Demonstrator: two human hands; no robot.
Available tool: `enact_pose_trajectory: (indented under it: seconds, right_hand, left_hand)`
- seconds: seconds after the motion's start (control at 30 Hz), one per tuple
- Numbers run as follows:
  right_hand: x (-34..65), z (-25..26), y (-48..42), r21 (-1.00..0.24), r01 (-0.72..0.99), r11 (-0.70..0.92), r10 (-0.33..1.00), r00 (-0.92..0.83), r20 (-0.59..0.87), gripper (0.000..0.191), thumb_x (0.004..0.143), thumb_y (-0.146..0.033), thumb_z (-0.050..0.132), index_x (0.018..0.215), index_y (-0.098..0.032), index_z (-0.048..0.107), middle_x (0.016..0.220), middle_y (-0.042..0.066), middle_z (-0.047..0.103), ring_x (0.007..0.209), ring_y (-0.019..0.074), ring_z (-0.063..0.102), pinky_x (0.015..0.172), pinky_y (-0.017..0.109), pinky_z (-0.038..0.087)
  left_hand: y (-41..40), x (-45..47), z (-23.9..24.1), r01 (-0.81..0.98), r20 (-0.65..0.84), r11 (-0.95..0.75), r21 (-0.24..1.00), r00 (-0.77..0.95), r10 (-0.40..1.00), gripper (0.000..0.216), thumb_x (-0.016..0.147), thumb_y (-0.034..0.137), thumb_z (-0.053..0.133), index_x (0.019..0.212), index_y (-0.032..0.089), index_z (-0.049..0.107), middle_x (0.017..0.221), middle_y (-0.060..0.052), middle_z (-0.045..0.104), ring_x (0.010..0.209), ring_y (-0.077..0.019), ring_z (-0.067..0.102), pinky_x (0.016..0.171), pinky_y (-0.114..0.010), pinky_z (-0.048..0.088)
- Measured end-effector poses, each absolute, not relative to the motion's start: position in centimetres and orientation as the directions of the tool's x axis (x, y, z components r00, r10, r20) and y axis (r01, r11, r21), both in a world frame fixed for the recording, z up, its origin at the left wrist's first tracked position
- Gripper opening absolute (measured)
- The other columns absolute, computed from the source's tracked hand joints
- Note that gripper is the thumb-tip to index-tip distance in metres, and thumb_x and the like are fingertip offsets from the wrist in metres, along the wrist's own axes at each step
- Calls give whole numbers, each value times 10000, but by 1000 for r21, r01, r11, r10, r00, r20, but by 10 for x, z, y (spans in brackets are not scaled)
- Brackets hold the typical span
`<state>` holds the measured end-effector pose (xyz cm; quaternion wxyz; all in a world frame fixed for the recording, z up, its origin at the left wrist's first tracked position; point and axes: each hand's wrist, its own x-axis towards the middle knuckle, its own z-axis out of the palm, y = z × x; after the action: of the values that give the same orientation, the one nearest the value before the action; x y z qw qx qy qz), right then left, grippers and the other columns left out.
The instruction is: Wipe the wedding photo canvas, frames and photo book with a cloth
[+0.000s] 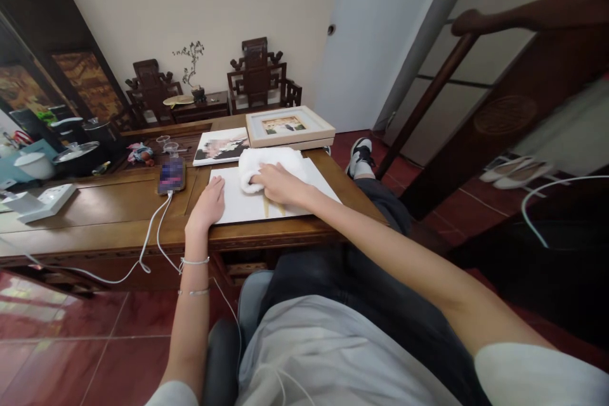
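Observation:
A white board (234, 204) lies flat at the near edge of the wooden table, with yellowish strips or marks (266, 207) showing near its front side. My left hand (212, 200) rests on the board's left edge, fingers stretched out and holding nothing. In my right hand (278, 184) is a folded white towel (250, 165), fluffy and pressed down on the board. The towel covers the board's middle, so that part of its surface is hidden. Just behind the towel are a photo print (220, 144) and a cream picture frame (290, 125).
A phone (171, 176) with a white charging cable (155, 222) lies to the left on the table (118, 228). Farther left stand a power strip (50, 202), a lidded pot (78, 155) and a white bowl (35, 165). A wooden chair (451, 57) is at the right.

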<state>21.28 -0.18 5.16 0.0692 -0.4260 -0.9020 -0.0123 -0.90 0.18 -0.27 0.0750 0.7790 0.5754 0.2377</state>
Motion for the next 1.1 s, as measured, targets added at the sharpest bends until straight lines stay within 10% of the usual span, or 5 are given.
enact_pose_trajectory:
  seconds: [0.2,0.67,1.1]
  right_hand:
    - [220,54,-90,-94,681,726,688,-715,127,527,724,64,397,1134,-122,671,1290,200,608,1362,363,394,1066,632,316]
    - [197,65,-3,-132,682,719,694,-713,100,491,775,6,425,1149,-156,697,1131,147,713,1039,281,647,865,333,445]
    - [209,57,-75,-41,534,844,535,-837,115,484,755,40,405,1107,-131,689,1136,172,686,1229,318,548,1037,516,363]
  left_hand:
    - [3,-10,-6,844,300,-342,412,229,926,480,960,206,327,1391,138,528,1535,-131,452,1477,-253,336,1221,-459,270]
    - [4,-13,-6,835,302,-359,418,245,921,490,958,218,336,1410,149,513,1542,-117,444,1476,-254,339,1222,-469,273]
    - [-2,-9,0,843,286,-339,418,232,930,484,959,199,311,1367,71,538,1531,-170,444,1468,-269,353,1220,-442,286]
